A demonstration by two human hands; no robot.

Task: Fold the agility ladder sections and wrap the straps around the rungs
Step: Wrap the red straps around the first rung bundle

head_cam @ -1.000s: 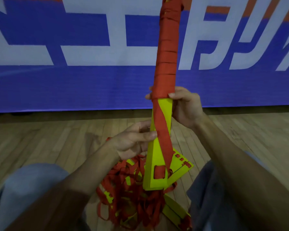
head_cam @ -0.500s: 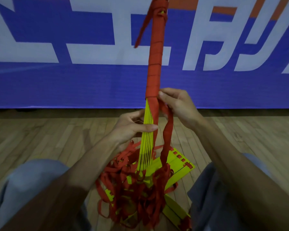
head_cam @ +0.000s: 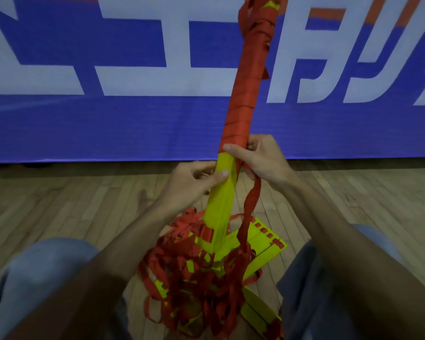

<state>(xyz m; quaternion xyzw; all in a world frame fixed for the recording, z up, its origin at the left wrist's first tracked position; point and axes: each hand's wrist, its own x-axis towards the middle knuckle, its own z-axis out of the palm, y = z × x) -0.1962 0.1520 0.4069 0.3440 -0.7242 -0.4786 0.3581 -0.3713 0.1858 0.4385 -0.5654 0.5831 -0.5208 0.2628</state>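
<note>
A stack of yellow ladder rungs (head_cam: 221, 202) stands almost upright between my knees, leaning a little to the right. Its upper part is bound in red strap wraps (head_cam: 249, 89). My left hand (head_cam: 194, 182) pinches the bare yellow stretch just below the wraps. My right hand (head_cam: 260, 158) grips the lowest wrap and holds the loose red strap (head_cam: 252, 200), which hangs down to the right of the stack. A tangle of red straps and yellow rungs (head_cam: 201, 278) lies on the floor under the stack.
I sit on a wooden floor (head_cam: 59, 204) with my knees in grey-blue trousers (head_cam: 39, 273) at either side. A blue banner with large white letters (head_cam: 133, 119) covers the wall just ahead. Flat yellow rungs (head_cam: 265, 239) lie to the right of the tangle.
The rung stack has turned from edge-on to its flat face and tilted right. My right hand has carried the strap around to the right side at the lowest wrap.
</note>
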